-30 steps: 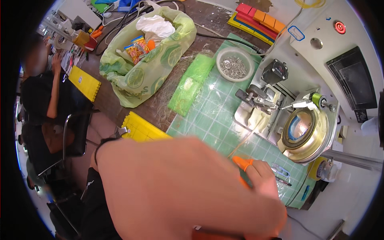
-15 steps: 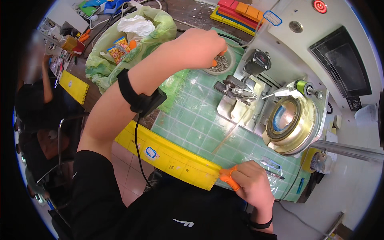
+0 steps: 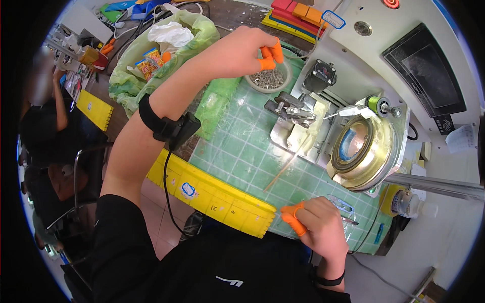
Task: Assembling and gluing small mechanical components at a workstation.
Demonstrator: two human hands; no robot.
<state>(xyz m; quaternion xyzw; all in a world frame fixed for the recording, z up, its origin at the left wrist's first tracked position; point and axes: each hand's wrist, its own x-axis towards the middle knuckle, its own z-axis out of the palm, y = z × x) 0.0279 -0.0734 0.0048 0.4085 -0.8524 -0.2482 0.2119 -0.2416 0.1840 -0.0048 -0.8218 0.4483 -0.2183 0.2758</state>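
Note:
My left hand (image 3: 247, 54) reaches over a pale round bowl (image 3: 267, 91) that holds many tiny metal pieces (image 3: 270, 79). Orange finger cots cover its fingertips, which are bent together in a pinch above the bowl's near rim; whatever lies between them is too small to see. Low on the right, my right hand (image 3: 319, 224) is closed with fingers curled, its orange-covered thumb and forefinger together. Any object in it is hidden. Just left of those fingertips ends a yellow toothed strip (image 3: 222, 204) along the front of the green gridded mat (image 3: 240, 151).
A white machine with a dark screen (image 3: 427, 70), a brass-coloured round head (image 3: 361, 151) and a metal clamp (image 3: 295, 108) stands on the right. A green-bagged bin (image 3: 126, 83) sits upper left. Tweezers (image 3: 341, 203) lie by my right hand. Another person (image 3: 43, 126) sits far left.
My left hand has lifted its fingertips out of the metal pieces and drawn slightly left. My right fingertips have come away from the yellow strip's end. The view has shifted a little.

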